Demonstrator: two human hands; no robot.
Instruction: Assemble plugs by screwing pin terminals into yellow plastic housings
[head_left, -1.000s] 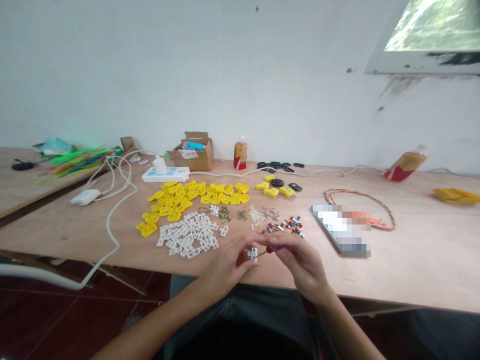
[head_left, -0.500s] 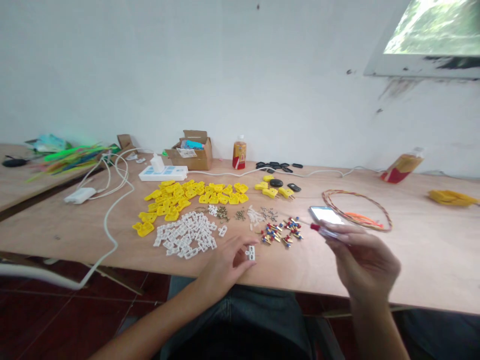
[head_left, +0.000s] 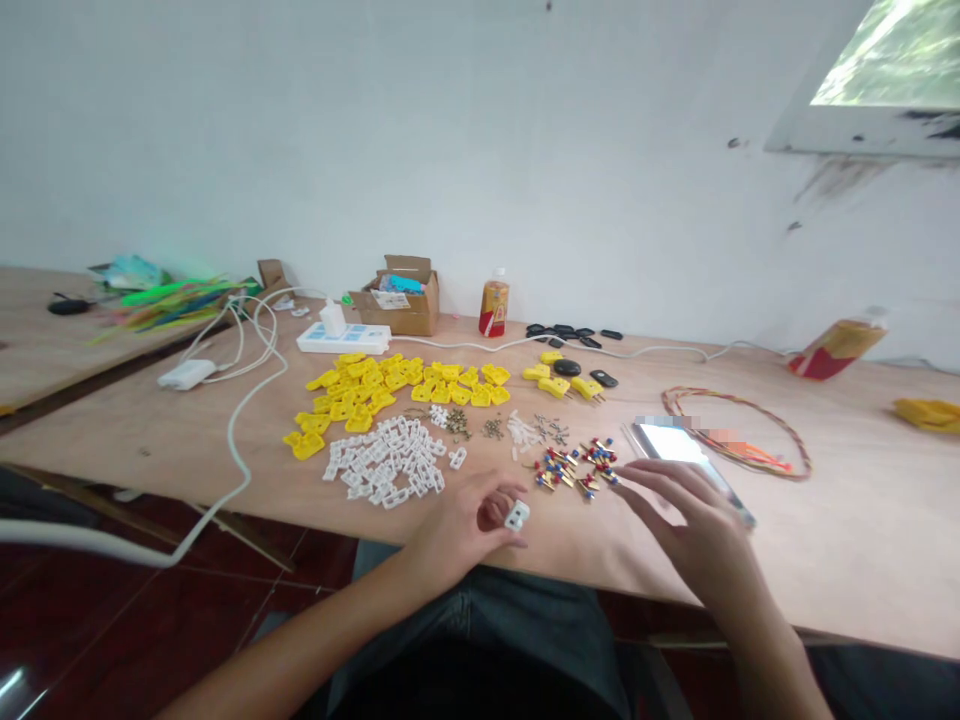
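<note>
My left hand (head_left: 461, 525) rests at the table's front edge, its fingers pinched on a small white plastic part (head_left: 517, 516). My right hand (head_left: 694, 530) hovers flat with fingers stretched out, holding nothing I can see. Its fingertips reach toward a scatter of red and blue pin terminals (head_left: 574, 470). A lit phone (head_left: 679, 445) lies just beyond it. A heap of white plastic parts (head_left: 386, 465) lies left of my left hand. Behind that heap sits a spread of yellow plastic parts (head_left: 397, 385). Small metal screws (head_left: 457, 425) lie between the two piles.
A coil of twisted wire (head_left: 739, 430) lies right of the phone. At the back stand a power strip (head_left: 343, 338), a cardboard box (head_left: 401, 300), a small bottle (head_left: 493, 308) and black pieces (head_left: 570, 332). A bottle (head_left: 836, 345) lies far right. A white cable (head_left: 240, 440) loops at the left.
My right hand left my left hand, swung right with a red-handled screwdriver, and now hovers open near the phone without it. My left hand kept the white part.
</note>
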